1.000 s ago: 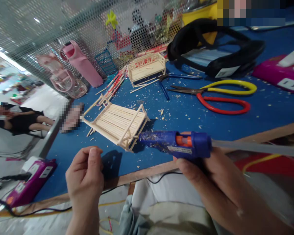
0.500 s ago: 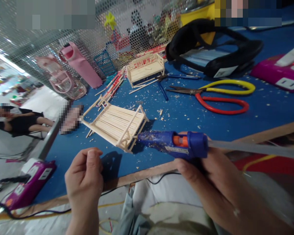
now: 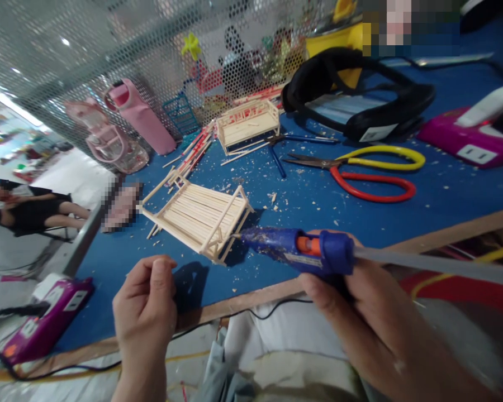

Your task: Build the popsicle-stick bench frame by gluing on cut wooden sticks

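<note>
My right hand (image 3: 360, 301) is wrapped round a blue glue gun (image 3: 276, 245), a clear glue stick jutting from its back. The gun's nozzle is at the near right corner of a small wooden stick frame (image 3: 201, 215) with a slatted bed and raised rails; whether it touches cannot be told. My left hand (image 3: 146, 301) is closed in a loose fist at the table's front edge, below the frame. Whether its curled fingers hold anything is hidden. Behind the frame stands a second small stick piece (image 3: 249, 127).
Scissors with yellow and red handles (image 3: 373, 173) and blue pliers (image 3: 279, 148) lie to the right. Farther back are a black headset (image 3: 356, 95), a pink bottle (image 3: 146, 120) and a clear bottle (image 3: 117, 145). Purple power strips (image 3: 50, 315) flank the blue table (image 3: 318, 215).
The view has shifted slightly, so the headset and scissors appear a little lower and farther left. Both hands keep nearly the same pose, and the glue gun stays at the frame's corner.
</note>
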Available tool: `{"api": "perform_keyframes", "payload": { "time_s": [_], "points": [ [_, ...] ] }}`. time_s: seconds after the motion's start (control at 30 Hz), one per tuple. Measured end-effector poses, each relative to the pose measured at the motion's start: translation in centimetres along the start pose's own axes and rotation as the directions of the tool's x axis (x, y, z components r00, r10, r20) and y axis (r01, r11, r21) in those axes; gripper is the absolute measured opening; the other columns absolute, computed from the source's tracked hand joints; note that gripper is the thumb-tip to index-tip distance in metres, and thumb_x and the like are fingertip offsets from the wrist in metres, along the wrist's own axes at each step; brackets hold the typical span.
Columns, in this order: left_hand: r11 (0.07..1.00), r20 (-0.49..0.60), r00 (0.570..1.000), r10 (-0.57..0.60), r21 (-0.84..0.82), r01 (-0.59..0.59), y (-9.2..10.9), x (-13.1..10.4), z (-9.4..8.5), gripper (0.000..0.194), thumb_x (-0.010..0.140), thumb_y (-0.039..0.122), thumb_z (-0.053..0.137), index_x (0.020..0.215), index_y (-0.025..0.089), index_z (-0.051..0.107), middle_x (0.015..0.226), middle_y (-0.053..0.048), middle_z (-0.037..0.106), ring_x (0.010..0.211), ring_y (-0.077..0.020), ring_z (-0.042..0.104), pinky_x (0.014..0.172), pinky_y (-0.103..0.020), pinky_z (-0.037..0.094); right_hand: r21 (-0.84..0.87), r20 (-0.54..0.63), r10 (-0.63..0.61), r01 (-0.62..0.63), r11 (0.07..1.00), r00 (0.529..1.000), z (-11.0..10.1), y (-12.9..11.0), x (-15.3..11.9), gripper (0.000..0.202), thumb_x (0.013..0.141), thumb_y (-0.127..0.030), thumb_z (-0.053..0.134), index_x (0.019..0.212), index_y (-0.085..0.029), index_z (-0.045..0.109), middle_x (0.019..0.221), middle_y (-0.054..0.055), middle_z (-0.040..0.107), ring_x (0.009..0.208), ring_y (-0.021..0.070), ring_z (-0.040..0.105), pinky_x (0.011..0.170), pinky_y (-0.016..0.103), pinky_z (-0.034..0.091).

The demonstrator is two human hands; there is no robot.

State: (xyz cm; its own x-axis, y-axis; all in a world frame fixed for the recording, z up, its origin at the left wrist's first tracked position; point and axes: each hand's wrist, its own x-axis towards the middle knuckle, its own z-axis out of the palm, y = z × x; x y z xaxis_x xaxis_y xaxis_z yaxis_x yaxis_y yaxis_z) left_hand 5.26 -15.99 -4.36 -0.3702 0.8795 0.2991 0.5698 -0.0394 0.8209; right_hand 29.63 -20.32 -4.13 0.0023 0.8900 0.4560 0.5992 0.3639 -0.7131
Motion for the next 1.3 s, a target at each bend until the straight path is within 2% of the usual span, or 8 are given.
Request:
{"api": "perform_keyframes", "payload": {
  "time_s": [0.17, 0.37, 0.5, 0.6, 0.87, 1.07, 1.2, 1.3],
  "points": [
    [0.965, -0.007, 0.995, -0.096, -0.244, 0.092, 0.5, 0.3, 0.2, 0.026, 0.083, 0.044, 0.057, 0.083, 0.018, 0.059, 0.051, 0.006, 0.04, 0.044, -0.0077, 0.035, 0.04, -0.019, 0.028, -0.262, -0.158, -0.158, 0.113, 0.959, 0.975, -2.7, 1.7, 1.0, 0.029, 0.089, -0.032, 0.05, 0.116, -0.024, 0.054, 0.109, 0.01, 0.064, 0.099, 0.0259, 0.063, 0.08, 0.036, 0.055],
    [0.718, 0.112, 0.941, -0.318, -0.62, 0.316, 0.1, 1.4, 0.1, 0.03, 0.067, 0.031, 0.067, 0.092, 0.021, 0.055, 0.049, 0.008, 0.043, 0.039, -0.0055, 0.035, 0.036, -0.013, 0.029, -0.752, -0.3, -0.707, 0.298, 0.589, 0.64, -10.0, 4.9, 13.6, 0.055, 0.078, -0.028, 0.064, 0.129, -0.017, 0.047, 0.114, 0.012, 0.063, 0.096, 0.0219, 0.063, 0.081, 0.03, 0.05],
    [0.627, 0.174, 0.914, -0.368, -0.679, 0.381, -1.8, 2.4, 0.7, 0.042, 0.054, 0.033, 0.073, 0.09, 0.022, 0.053, 0.042, 0.009, 0.043, 0.028, -0.007, 0.032, 0.026, -0.014, 0.023, -0.73, 0.206, -0.69, 0.579, 0.364, 0.694, -9.2, 4.7, 22.3, 0.049, 0.083, -0.029, 0.053, 0.129, -0.014, 0.047, 0.116, 0.013, 0.065, 0.1, 0.022, 0.062, 0.085, 0.031, 0.046],
    [0.618, 0.113, 0.934, -0.34, -0.721, 0.312, -1.7, 2.4, 1.1, 0.042, 0.056, 0.025, 0.072, 0.094, 0.023, 0.053, 0.046, 0.009, 0.049, 0.026, -0.0051, 0.031, 0.024, -0.013, 0.022, -0.632, 0.457, -0.491, 0.66, 0.407, 0.741, -4.3, 5.6, 25.1, 0.052, 0.085, -0.03, 0.047, 0.134, -0.01, 0.044, 0.13, 0.016, 0.056, 0.108, 0.0258, 0.058, 0.09, 0.036, 0.042],
    [0.631, -0.013, 0.955, -0.296, -0.754, 0.185, -0.5, 1.5, 0.5, 0.038, 0.066, 0.025, 0.077, 0.1, 0.021, 0.059, 0.107, -0.005, 0.065, 0.085, -0.0193, 0.069, 0.068, -0.026, 0.06, -0.664, 0.425, -0.262, 0.495, 0.56, 0.866, 2.5, 9.0, 27.8, 0.044, 0.084, -0.018, 0.046, 0.126, -0.007, 0.052, 0.119, 0.018, 0.063, 0.106, 0.0285, 0.059, 0.09, 0.04, 0.042],
    [0.518, -0.07, 0.961, -0.267, -0.851, 0.082, 2.5, -1.1, -1.0, 0.023, 0.076, 0.017, 0.069, 0.095, 0.027, 0.062, 0.117, -0.001, 0.065, 0.105, -0.0203, 0.065, 0.084, -0.026, 0.056, -0.4, 0.056, -0.467, 0.449, 0.799, 0.882, -0.1, 0.9, 18.8, 0.032, 0.094, -0.022, 0.039, 0.119, -0.015, 0.057, 0.107, 0.011, 0.068, 0.098, 0.0225, 0.062, 0.087, 0.037, 0.047],
    [0.409, 0.218, 0.966, -0.139, -0.876, 0.256, 5.0, -4.8, -1.4, 0.026, 0.082, 0.019, 0.064, 0.105, 0.032, 0.062, 0.127, -0.002, 0.062, 0.115, -0.026, 0.06, 0.095, -0.039, 0.052, -0.006, 0.174, -0.697, 0.708, 0.706, 0.696, 1.0, -4.9, 7.4, 0.021, 0.09, -0.019, 0.048, 0.101, -0.021, 0.065, 0.079, 0.004, 0.07, 0.072, 0.0171, 0.063, 0.07, 0.03, 0.053],
    [0.319, 0.325, 0.946, -0.008, -0.895, 0.31, 5.6, -7.1, -0.7, 0.029, 0.087, 0.022, 0.058, 0.115, 0.032, 0.059, 0.131, -0.005, 0.058, 0.123, -0.0282, 0.053, 0.106, -0.046, 0.041, 0.181, 0.169, -0.622, 0.596, 0.782, 0.765, 2.5, -5.6, 2.7, 0.019, 0.086, -0.012, 0.054, 0.1, -0.019, 0.066, 0.076, 0.003, 0.069, 0.067, 0.0136, 0.063, 0.061, 0.023, 0.053]
  ]
}}
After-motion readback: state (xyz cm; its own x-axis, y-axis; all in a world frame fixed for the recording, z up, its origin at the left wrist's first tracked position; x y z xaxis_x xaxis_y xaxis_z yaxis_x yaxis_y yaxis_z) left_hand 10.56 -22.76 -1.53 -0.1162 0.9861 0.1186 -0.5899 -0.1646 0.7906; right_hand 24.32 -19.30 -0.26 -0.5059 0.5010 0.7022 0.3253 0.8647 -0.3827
